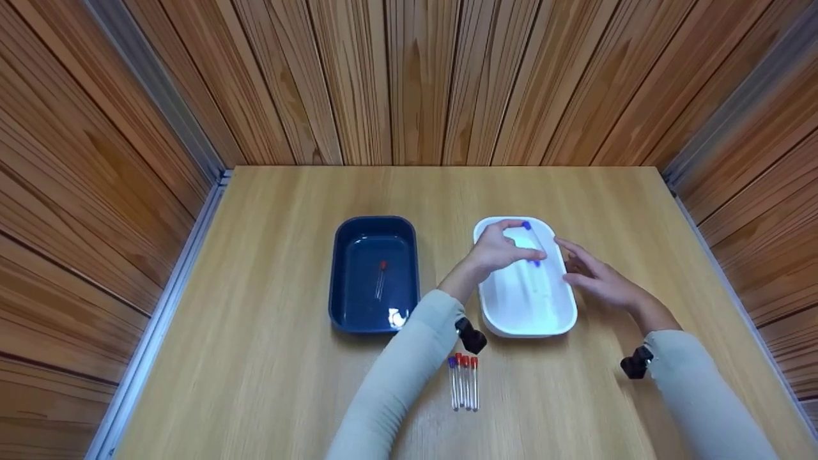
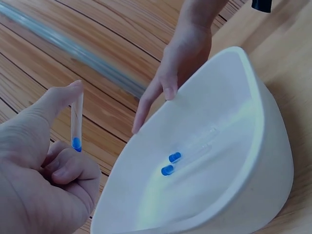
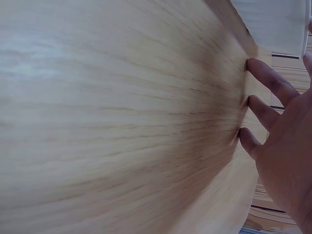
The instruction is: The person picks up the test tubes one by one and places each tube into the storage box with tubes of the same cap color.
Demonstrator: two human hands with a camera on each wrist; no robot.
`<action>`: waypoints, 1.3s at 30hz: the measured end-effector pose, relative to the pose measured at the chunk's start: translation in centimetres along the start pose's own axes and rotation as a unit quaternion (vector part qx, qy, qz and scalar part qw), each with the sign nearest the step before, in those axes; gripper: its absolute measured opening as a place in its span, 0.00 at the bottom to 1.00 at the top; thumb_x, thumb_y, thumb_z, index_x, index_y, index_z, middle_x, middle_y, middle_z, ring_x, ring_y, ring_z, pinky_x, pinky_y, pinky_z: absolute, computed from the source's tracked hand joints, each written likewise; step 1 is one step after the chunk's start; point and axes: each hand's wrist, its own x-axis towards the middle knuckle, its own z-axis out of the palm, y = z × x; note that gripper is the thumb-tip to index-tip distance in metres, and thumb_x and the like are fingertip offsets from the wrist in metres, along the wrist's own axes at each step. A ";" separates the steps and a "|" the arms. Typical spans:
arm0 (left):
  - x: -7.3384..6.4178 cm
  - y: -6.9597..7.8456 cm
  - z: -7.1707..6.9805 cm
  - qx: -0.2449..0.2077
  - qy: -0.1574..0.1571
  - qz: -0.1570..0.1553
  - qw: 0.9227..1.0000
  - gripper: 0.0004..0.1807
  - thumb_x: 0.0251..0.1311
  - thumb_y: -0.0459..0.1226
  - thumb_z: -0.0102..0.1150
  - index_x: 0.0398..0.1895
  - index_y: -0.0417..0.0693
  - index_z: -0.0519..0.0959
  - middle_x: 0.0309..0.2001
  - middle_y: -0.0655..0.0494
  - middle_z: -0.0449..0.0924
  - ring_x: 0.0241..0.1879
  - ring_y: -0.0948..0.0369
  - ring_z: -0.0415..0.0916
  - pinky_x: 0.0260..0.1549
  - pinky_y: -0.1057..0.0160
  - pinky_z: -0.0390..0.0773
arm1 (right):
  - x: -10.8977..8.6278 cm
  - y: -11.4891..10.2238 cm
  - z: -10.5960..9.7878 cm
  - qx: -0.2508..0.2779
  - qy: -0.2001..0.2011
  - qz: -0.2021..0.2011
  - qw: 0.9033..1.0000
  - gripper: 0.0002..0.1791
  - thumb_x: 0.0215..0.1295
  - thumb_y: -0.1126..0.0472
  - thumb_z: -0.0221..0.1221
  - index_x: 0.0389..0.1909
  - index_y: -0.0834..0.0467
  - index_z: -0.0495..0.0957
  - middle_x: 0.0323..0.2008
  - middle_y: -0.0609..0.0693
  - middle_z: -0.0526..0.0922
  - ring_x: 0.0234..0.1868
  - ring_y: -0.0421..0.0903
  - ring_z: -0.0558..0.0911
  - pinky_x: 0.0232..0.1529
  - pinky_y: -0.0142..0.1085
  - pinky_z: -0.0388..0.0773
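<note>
My left hand [image 1: 498, 250] is over the white tray [image 1: 521, 322], pinching a clear tube with a blue cap [image 2: 76, 117]. The thumb tip meets the tube's bare end, and the capped end rests at the curled fingers in the left wrist view. Two more blue-capped tubes [image 2: 167, 170] lie side by side on the tray's floor. At the tray's right side, my right hand [image 1: 601, 281] touches the rim with its thumb and a forefinger. Its other fingers [image 3: 263, 114] are spread, their tips down at the tabletop in the right wrist view.
A navy tray [image 1: 374, 220] stands left of the white one, with one red-capped tube [image 1: 381, 278] inside. In front of the trays lie several tubes [image 1: 466, 383] in a row, one blue-capped, the others red-capped. Wooden walls [image 1: 422, 83] enclose the table's back and sides.
</note>
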 end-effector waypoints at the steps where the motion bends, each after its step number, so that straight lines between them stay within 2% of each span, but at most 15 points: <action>1: 0.2 -0.2 0.1 -0.003 0.002 0.001 1.000 0.43 0.61 0.48 0.86 0.79 0.57 0.77 0.81 0.46 0.77 0.82 0.45 0.75 0.81 0.44 0.77 | 0.0 0.0 0.0 0.000 0.000 0.001 1.000 0.44 0.90 0.52 0.54 0.95 0.45 0.40 0.91 0.68 0.52 0.85 0.79 0.65 0.81 0.82 0.59; 8: 1.1 -1.2 1.0 -0.017 0.000 -0.007 1.000 0.43 0.61 0.47 0.86 0.79 0.56 0.78 0.80 0.45 0.79 0.81 0.46 0.76 0.82 0.45 0.76 | 0.0 0.1 -0.1 -0.002 0.001 0.005 1.000 0.44 0.91 0.52 0.54 0.95 0.46 0.40 0.89 0.69 0.57 0.83 0.78 0.68 0.80 0.82 0.62; 11: 1.5 -1.5 1.6 -0.018 -0.001 -0.025 1.000 0.43 0.61 0.46 0.87 0.79 0.57 0.78 0.77 0.47 0.81 0.79 0.48 0.78 0.80 0.46 0.77 | -0.2 0.1 -0.1 -0.001 0.003 0.004 1.000 0.44 0.91 0.54 0.54 0.95 0.47 0.40 0.90 0.70 0.56 0.82 0.78 0.69 0.79 0.81 0.64; 15: 1.8 -1.5 2.1 -0.023 -0.006 -0.056 0.998 0.42 0.60 0.45 0.87 0.77 0.59 0.79 0.70 0.52 0.84 0.68 0.54 0.83 0.75 0.49 0.81 | -0.3 0.1 -0.2 0.004 0.001 0.002 1.000 0.44 0.91 0.54 0.53 0.95 0.47 0.39 0.91 0.70 0.51 0.84 0.79 0.66 0.80 0.82 0.61; 18: 1.9 -1.3 2.3 -0.026 -0.013 -0.075 0.997 0.42 0.60 0.44 0.87 0.77 0.60 0.78 0.64 0.56 0.83 0.58 0.57 0.81 0.68 0.52 0.83 | -0.2 0.1 -0.2 0.006 0.000 0.003 1.000 0.44 0.91 0.53 0.53 0.95 0.47 0.39 0.91 0.70 0.52 0.84 0.80 0.66 0.80 0.82 0.60; 20: 1.9 -1.2 2.4 -0.027 -0.018 -0.089 0.996 0.41 0.61 0.44 0.87 0.77 0.60 0.78 0.63 0.57 0.82 0.55 0.58 0.79 0.65 0.54 0.83 | -0.2 0.1 -0.2 0.005 0.001 0.003 1.000 0.44 0.91 0.54 0.53 0.95 0.47 0.39 0.90 0.70 0.54 0.83 0.79 0.67 0.79 0.82 0.60; 28: 1.6 -0.7 3.2 -0.012 -0.008 -0.137 0.990 0.40 0.63 0.41 0.85 0.77 0.61 0.77 0.70 0.58 0.79 0.64 0.57 0.81 0.74 0.52 0.82 | -0.2 0.3 0.0 0.003 0.006 0.007 1.000 0.45 0.90 0.53 0.54 0.95 0.47 0.38 0.89 0.70 0.55 0.82 0.78 0.69 0.80 0.81 0.61; 33: 1.8 -1.1 3.5 -0.008 -0.006 -0.139 0.990 0.40 0.63 0.38 0.85 0.78 0.58 0.76 0.65 0.57 0.81 0.59 0.58 0.81 0.70 0.55 0.83 | -0.1 0.3 0.1 0.003 0.004 0.009 1.000 0.45 0.90 0.53 0.54 0.95 0.47 0.39 0.89 0.71 0.55 0.82 0.78 0.68 0.80 0.82 0.59; 39: 2.3 -2.0 3.5 0.016 0.012 -0.122 0.992 0.41 0.63 0.39 0.85 0.78 0.56 0.76 0.66 0.55 0.83 0.60 0.56 0.83 0.69 0.55 0.85 | 0.2 0.0 0.2 0.000 0.004 0.009 1.000 0.44 0.90 0.52 0.54 0.95 0.47 0.40 0.88 0.70 0.58 0.80 0.76 0.71 0.79 0.82 0.64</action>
